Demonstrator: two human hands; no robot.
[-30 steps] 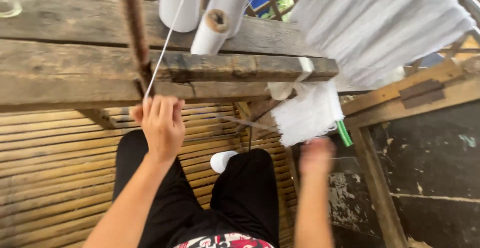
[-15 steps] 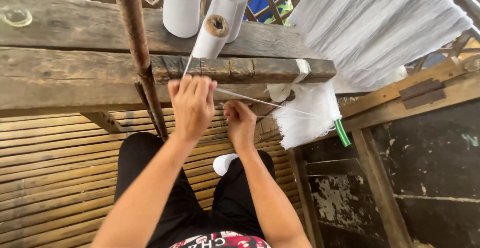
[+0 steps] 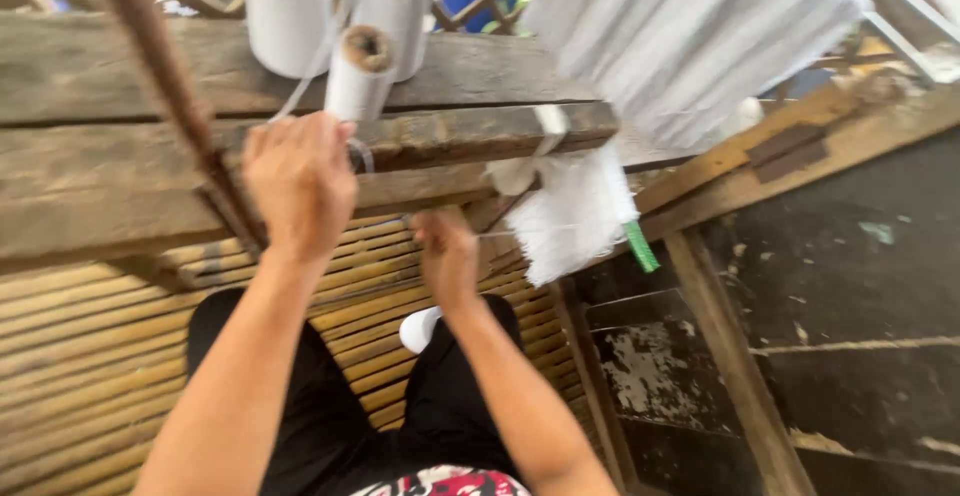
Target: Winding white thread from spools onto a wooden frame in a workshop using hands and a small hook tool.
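From my remote view, the left hand (image 3: 300,181) is raised against the front edge of the wooden beam (image 3: 480,136), fingers curled in a narrow pinch just under the small spool (image 3: 358,76) of white thread. That spool lies tilted, its cardboard core end facing me, so its long axis runs away from the hand and slightly up toward the two larger white spools (image 3: 290,11) standing behind it. A thin white thread (image 3: 300,81) runs from the spools down into the left fingers (I cannot tell exactly where it is gripped, the frame is blurred). The right hand (image 3: 447,254) sits lower and to the right, below the beam, fingers closed; whether it holds the thread I cannot tell. So the left hand is clearly the nearer one to the small spool, almost touching it, with the spool directly above and just beyond the knuckles. A white fringed bundle (image 3: 572,211) hangs just right of the right hand, over the bamboo slat floor (image 3: 80,356).
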